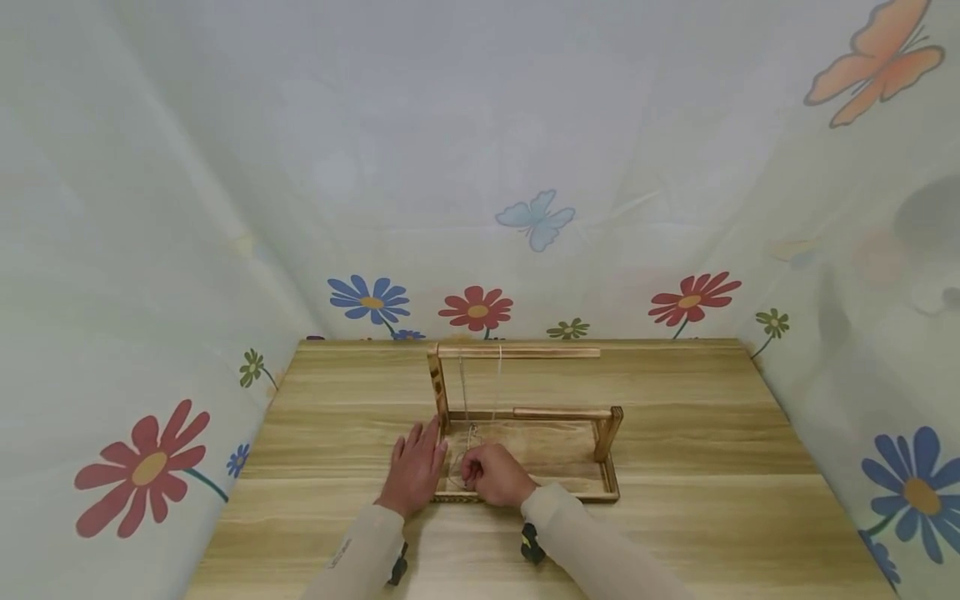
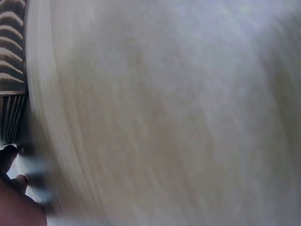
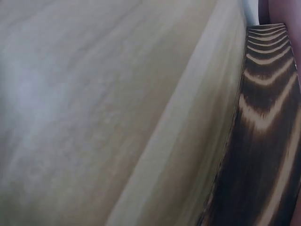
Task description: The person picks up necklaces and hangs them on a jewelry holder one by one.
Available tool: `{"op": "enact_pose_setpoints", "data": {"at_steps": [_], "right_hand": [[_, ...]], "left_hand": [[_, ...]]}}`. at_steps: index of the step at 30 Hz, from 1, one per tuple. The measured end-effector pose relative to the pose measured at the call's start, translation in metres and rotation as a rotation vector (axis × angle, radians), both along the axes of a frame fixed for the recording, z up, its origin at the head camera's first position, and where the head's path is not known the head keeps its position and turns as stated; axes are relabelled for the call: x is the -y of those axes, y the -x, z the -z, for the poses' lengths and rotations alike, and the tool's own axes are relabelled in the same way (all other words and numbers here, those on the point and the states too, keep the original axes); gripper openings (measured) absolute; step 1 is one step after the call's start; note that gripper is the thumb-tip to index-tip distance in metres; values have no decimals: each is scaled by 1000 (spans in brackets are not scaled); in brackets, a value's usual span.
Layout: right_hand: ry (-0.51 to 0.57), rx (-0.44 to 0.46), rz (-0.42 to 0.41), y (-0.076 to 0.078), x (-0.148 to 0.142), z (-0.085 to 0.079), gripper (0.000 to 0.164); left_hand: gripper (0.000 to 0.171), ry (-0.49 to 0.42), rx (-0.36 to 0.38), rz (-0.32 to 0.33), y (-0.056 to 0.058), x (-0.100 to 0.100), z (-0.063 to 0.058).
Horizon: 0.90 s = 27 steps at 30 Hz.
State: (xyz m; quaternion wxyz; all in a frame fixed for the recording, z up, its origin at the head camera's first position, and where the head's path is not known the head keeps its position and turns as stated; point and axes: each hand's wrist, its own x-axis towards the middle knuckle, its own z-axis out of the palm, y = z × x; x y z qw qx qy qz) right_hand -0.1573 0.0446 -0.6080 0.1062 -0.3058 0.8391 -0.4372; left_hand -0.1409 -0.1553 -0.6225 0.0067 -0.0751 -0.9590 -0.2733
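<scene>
A wooden jewelry stand [image 1: 551, 437] has a shallow tray base and two bars at different heights. My left hand [image 1: 414, 468] lies with straight fingers along the stand's left side, fingertips by the taller post [image 1: 438, 387]. Over the tray's left part, my right hand [image 1: 495, 475] has curled fingers and pinches a thin chain [image 1: 453, 477], whose loop shows left of the fingertips. A silver necklace [image 1: 463, 383] and a paler strand [image 1: 500, 375] hang from the upper bar [image 1: 547, 353]. In the left wrist view, only fingertips [image 2: 19, 181] show, below the stand's dark-striped corner.
The stand's lower bar [image 1: 562, 413] juts leftward from a short post [image 1: 609, 435] on the right. Beneath everything is a wood-grain table [image 1: 697, 467]. Pale curtains [image 1: 420, 125] with printed flowers and butterflies enclose its back and sides.
</scene>
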Motion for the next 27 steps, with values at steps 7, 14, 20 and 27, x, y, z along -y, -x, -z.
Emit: {"op": "enact_pose_setpoints", "data": {"at_steps": [7,14,20,27], "right_hand": [[142,79,40,-2,-6,-6,12],[269,140,100,-4,-10,-10,10],[440,260,103,-5,-9,-14,13],[457,224,97,-10,-8,-37,8]], "left_hand": [[58,8,-16,-3,1,0,3],[58,9,-10,-3,1,0,2],[57,2,-11,-7,1,-1,2],[58,-12,6,-7,3,0,3]]}}
